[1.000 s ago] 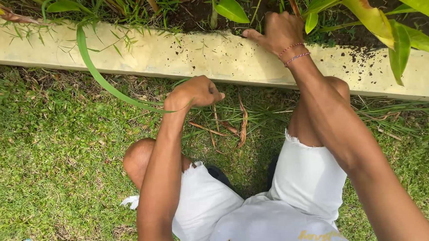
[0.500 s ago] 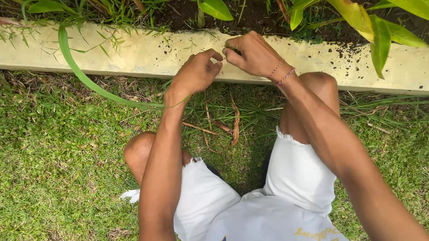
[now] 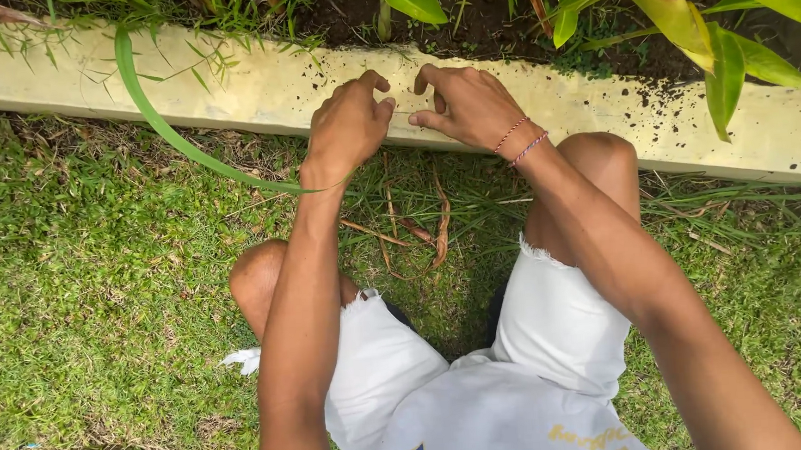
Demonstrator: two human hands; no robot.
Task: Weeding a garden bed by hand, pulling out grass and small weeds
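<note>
- Head view, hands: left hand (image 3: 350, 124) and right hand (image 3: 467, 107) rest side by side on the pale concrete curb (image 3: 253, 86), fingertips nearly meeting over its top edge. Both are curled, thumb drawn toward forefinger as if pinching; whether anything thin lies between the two hands I cannot tell, it is too small to show.
- Head view, what the hands are at: the long green leaf blade (image 3: 168, 128) arches down from the bed, over the curb and toward the left wrist, ending just beside it. It looks whole, not pulled free.
- Head view, curb: loose dark soil crumbs (image 3: 652, 98) lie scattered on the curb to the right of the hands; the stretch under the hands looks cleaner. By my judgement some tidying along the edge is done and the right part is left.
- Head view, bed: dark soil (image 3: 490, 25) with broad-leaved plants (image 3: 713, 39) and thin grass shoots stands behind the curb; weeds are not cleared there.
- Head view, ground: dry brown stalks (image 3: 437, 223) lie on the lawn (image 3: 80, 291) between the knees, just below the curb, uncollected.
- Head view, body: the person squats in white shorts (image 3: 555, 327), with thread bracelets (image 3: 520, 141) on the right wrist.
</note>
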